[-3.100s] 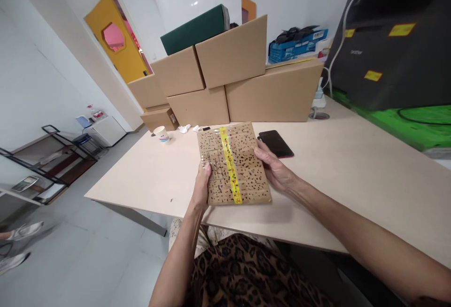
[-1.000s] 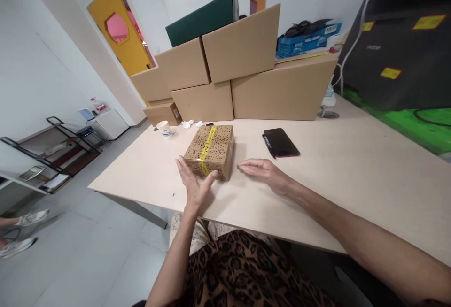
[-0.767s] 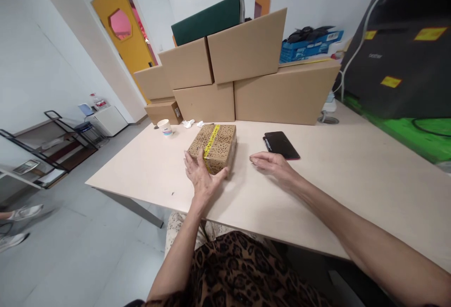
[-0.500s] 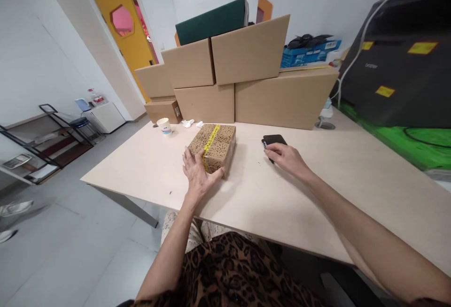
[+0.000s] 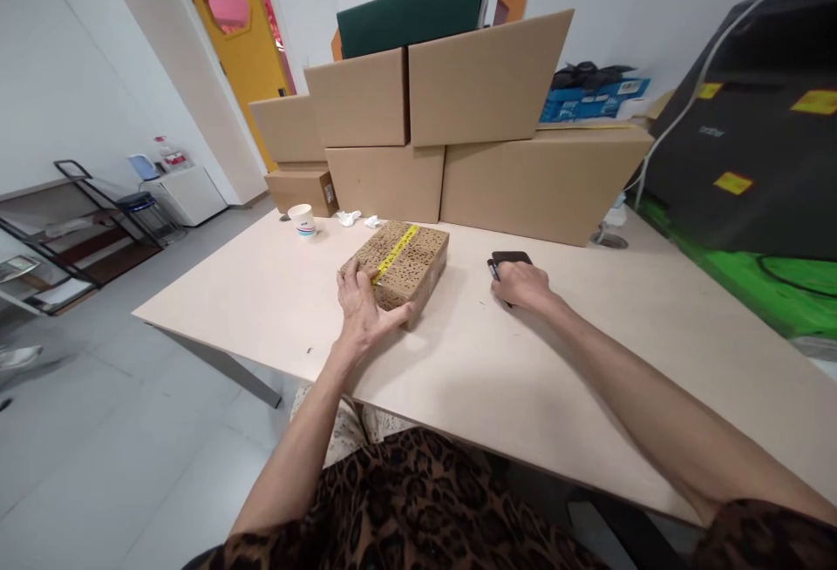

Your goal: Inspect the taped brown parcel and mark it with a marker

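A small brown cardboard box (image 5: 418, 249) with dark speckles and a strip of yellow tape (image 5: 397, 254) lies on the table. My left hand (image 5: 363, 304) spans its near end, fingers over the left side and thumb at the near right corner. Off to the right, my right hand (image 5: 525, 284) is closed around a slim black object (image 5: 494, 272), mostly hidden by the fingers, so its kind cannot be told. Just behind that hand lies a flat black item (image 5: 512, 256).
Large cardboard boxes (image 5: 490, 86) are stacked along the table's back, topped by a green box (image 5: 411, 14). A paper cup (image 5: 302, 220) and crumpled tissues (image 5: 349, 218) stand at the back left. A black case (image 5: 738, 134) rises at the right.
My right hand has closed further over the slim black object, its fingers now curled. The left hand stays on the box. The camera view has shifted slightly.
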The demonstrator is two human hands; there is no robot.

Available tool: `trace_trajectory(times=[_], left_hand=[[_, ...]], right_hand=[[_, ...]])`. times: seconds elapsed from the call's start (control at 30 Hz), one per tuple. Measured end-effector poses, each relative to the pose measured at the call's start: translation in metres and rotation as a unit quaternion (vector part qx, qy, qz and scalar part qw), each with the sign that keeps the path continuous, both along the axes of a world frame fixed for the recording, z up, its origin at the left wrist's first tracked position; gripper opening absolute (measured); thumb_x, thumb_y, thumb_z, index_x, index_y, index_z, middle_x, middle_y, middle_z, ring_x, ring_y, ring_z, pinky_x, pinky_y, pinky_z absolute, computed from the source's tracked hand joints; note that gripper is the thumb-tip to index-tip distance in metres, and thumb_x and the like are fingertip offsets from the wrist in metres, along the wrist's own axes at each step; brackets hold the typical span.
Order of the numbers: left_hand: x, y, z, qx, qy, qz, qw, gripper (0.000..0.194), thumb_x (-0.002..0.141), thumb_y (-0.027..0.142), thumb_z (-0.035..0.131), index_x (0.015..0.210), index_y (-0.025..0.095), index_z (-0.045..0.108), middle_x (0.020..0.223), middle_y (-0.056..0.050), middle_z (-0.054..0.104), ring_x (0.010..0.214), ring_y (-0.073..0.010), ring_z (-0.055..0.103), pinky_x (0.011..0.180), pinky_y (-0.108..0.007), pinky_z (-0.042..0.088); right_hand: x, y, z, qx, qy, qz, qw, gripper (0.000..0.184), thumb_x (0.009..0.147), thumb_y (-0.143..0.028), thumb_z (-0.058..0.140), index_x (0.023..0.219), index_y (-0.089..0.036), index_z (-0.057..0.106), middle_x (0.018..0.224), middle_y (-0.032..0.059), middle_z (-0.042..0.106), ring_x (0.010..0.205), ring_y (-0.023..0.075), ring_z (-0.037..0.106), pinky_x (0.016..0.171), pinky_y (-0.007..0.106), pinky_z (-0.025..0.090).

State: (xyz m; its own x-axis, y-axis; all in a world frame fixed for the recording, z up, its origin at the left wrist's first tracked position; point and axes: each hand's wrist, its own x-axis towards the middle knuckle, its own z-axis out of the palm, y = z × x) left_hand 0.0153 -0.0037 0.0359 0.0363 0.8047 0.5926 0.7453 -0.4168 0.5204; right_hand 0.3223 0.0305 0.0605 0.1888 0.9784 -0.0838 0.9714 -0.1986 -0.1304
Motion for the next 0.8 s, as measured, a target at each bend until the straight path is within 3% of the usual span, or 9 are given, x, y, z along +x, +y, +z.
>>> trace_trajectory(times=[0.2,0.3,0.4,0.47,0.57,0.63,0.7,0.8], left_hand=[[-0.04,0.017,0.024,-0.079,0.025,-0.204,0.976,0.087,0.064,0.062,0.085,0.131,0.019,0.051,0.161,-0.023,0.036,0.159,-0.0416,0.031,0.13,-0.061,0.028],[-0.048,0.024,0.03,-0.092,0.035,-0.238,0.966,0.086,0.064,0.059,0.086,0.133,0.021,0.051,0.163,-0.023,0.038,0.16,-0.0411,0.031,0.129,-0.062,0.029],[-0.052,0.03,0.031,-0.094,0.043,-0.244,0.964,0.084,0.064,0.056,0.085,0.133,0.022,0.052,0.163,-0.023,0.04,0.16,-0.0409,0.032,0.128,-0.062,0.031],[-0.053,0.034,0.031,-0.098,0.043,-0.252,0.962,0.084,0.066,0.057,0.084,0.134,0.022,0.052,0.165,-0.024,0.038,0.161,-0.0401,0.03,0.129,-0.061,0.03],[-0.054,0.04,0.029,-0.1,0.04,-0.273,0.956,0.085,0.067,0.06,0.084,0.135,0.021,0.052,0.166,-0.024,0.036,0.163,-0.0398,0.027,0.13,-0.061,0.028],[-0.054,0.044,0.028,-0.099,0.039,-0.283,0.953,0.085,0.066,0.06,0.084,0.135,0.021,0.052,0.166,-0.024,0.037,0.162,-0.0404,0.027,0.13,-0.063,0.027],[-0.053,0.047,0.027,-0.1,0.034,-0.287,0.952,0.086,0.065,0.06,0.085,0.135,0.022,0.052,0.166,-0.024,0.036,0.162,-0.0411,0.027,0.13,-0.063,0.028],[-0.05,0.048,0.023,-0.102,0.02,-0.287,0.952,0.088,0.063,0.061,0.087,0.135,0.024,0.053,0.167,-0.022,0.037,0.162,-0.0413,0.027,0.129,-0.064,0.028]], right_hand=[[0.003,0.002,-0.001,-0.018,0.015,0.044,0.999,0.029,0.082,-0.028,0.069,0.105,-0.012,0.078,0.104,0.0206,0.079,0.096,0.0311,0.075,0.069,0.033,0.046],[0.01,0.0,-0.007,0.008,0.048,0.043,0.998,0.043,0.077,-0.025,0.071,0.119,-0.013,0.071,0.1,0.0157,0.078,0.087,0.0272,0.072,0.066,0.031,0.045],[0.024,-0.004,-0.008,0.081,0.197,0.004,0.977,0.042,0.069,-0.025,0.075,0.11,-0.017,0.071,0.077,0.0051,0.071,0.069,0.0217,0.064,0.061,0.03,0.044],[0.033,-0.008,-0.004,0.133,0.376,-0.01,0.917,0.03,0.067,-0.035,0.08,0.092,-0.021,0.07,0.066,0.0003,0.063,0.058,0.0174,0.056,0.055,0.03,0.042],[0.034,-0.017,0.012,0.21,0.627,-0.006,0.75,0.042,0.06,-0.051,0.091,0.079,-0.022,0.066,0.068,-0.0003,0.062,0.055,0.0138,0.053,0.049,0.029,0.043],[0.023,-0.023,0.025,0.241,0.702,0.003,0.671,0.047,0.062,-0.057,0.094,0.075,-0.023,0.064,0.07,0.0004,0.063,0.054,0.0113,0.053,0.046,0.027,0.042],[0.003,-0.029,0.036,0.245,0.718,0.023,0.651,0.049,0.069,-0.063,0.09,0.075,-0.023,0.063,0.06,-0.0031,0.057,0.045,0.0076,0.044,0.038,0.023,0.03],[-0.032,-0.034,0.048,0.23,0.726,0.059,0.645,0.051,0.074,-0.068,0.085,0.08,-0.025,0.059,0.049,-0.0087,0.046,0.04,0.0077,0.037,0.036,0.022,0.027]])
